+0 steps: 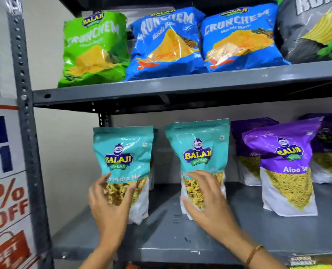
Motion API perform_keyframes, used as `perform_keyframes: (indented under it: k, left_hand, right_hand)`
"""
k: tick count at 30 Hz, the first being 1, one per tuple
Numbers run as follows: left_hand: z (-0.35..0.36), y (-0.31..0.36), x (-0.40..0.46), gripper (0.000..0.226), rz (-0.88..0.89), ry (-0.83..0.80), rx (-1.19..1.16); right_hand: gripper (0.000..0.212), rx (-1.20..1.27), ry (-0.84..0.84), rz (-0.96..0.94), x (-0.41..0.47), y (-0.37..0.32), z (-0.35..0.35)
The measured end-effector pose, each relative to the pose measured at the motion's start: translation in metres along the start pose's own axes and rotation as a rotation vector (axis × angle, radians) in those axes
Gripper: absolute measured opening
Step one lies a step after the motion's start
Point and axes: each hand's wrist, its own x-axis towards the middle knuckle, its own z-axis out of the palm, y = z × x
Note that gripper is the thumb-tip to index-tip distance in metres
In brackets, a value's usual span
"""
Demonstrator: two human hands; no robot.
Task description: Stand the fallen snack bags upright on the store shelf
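Note:
Two teal Balaji snack bags stand upright on the lower grey shelf [171, 235]. My left hand [110, 204] wraps around the lower part of the left teal bag [124, 152], fingers on its front and side. My right hand [207, 199] is pressed on the lower front of the right teal bag [199, 146], thumb at its left edge. Purple Aloo Sev bags stand to the right, the nearest one [285, 167] upright at the front and others [252, 144] behind it.
The upper shelf [180, 86] carries a green Crunchem bag [95, 47], two blue Crunchem bags [167, 41] and a grey bag [314, 28], all leaning back. A perforated steel upright [25, 113] and a discount sign [4, 171] stand at the left.

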Motion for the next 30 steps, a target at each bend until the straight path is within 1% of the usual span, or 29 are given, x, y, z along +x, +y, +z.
perform_keyframes:
  k: [1,2,3,5,6,7,8,10,12,13,17,21,25,26,27,30]
  left_hand:
    - [-0.008,-0.01,0.01,0.08,-0.043,0.004,0.04]
    - [-0.016,-0.022,0.019,0.092,-0.089,-0.037,0.067]
    - [-0.022,-0.034,0.028,0.104,-0.137,-0.121,0.078]
    - [-0.032,-0.056,0.039,0.121,-0.236,-0.356,0.063]
    - [-0.036,-0.066,0.043,0.124,-0.292,-0.478,0.038]
    - [-0.04,-0.076,0.047,0.12,-0.345,-0.591,0.001]
    - [-0.042,-0.084,0.049,0.109,-0.386,-0.689,-0.031]
    - [-0.043,-0.098,0.053,0.096,-0.419,-0.807,-0.042]
    - [-0.043,-0.109,0.055,0.094,-0.423,-0.801,-0.034]
    - [-0.043,-0.112,0.056,0.095,-0.428,-0.781,-0.043]
    - [-0.038,-0.118,0.059,0.099,-0.426,-0.732,-0.028]
    - [-0.035,-0.117,0.059,0.096,-0.363,-0.728,0.114]
    - [-0.037,-0.114,0.058,0.099,-0.288,-0.709,0.197]
    - [-0.037,-0.115,0.057,0.1,-0.273,-0.715,0.217]
    - [-0.037,-0.115,0.056,0.102,-0.27,-0.722,0.245]
    - [-0.044,-0.108,0.055,0.112,-0.219,-0.729,0.283]
  right_hand:
    - [0.054,0.044,-0.076,0.027,0.004,-0.013,0.017]
    - [0.059,0.078,-0.16,0.07,0.008,-0.024,0.035]
    - [0.067,0.115,-0.258,0.135,0.012,-0.031,0.054]
    - [0.082,0.208,-0.464,0.317,0.018,-0.037,0.086]
    - [0.088,0.236,-0.537,0.402,0.021,-0.038,0.101]
    - [0.092,0.245,-0.58,0.465,0.021,-0.039,0.114]
    - [0.093,0.24,-0.603,0.508,0.021,-0.039,0.123]
    - [0.084,0.228,-0.624,0.555,0.016,-0.038,0.136]
    - [0.072,0.218,-0.617,0.563,0.013,-0.037,0.145]
    - [0.069,0.23,-0.606,0.568,0.012,-0.035,0.148]
    - [0.08,0.332,-0.623,0.6,0.015,-0.027,0.156]
    - [0.068,0.527,-0.597,0.679,0.014,-0.018,0.16]
    - [0.059,0.553,-0.642,0.711,0.017,-0.018,0.158]
    - [0.063,0.531,-0.658,0.719,0.017,-0.017,0.159]
    - [0.071,0.492,-0.653,0.713,0.017,-0.017,0.158]
    - [0.107,0.396,-0.62,0.698,0.019,-0.023,0.155]
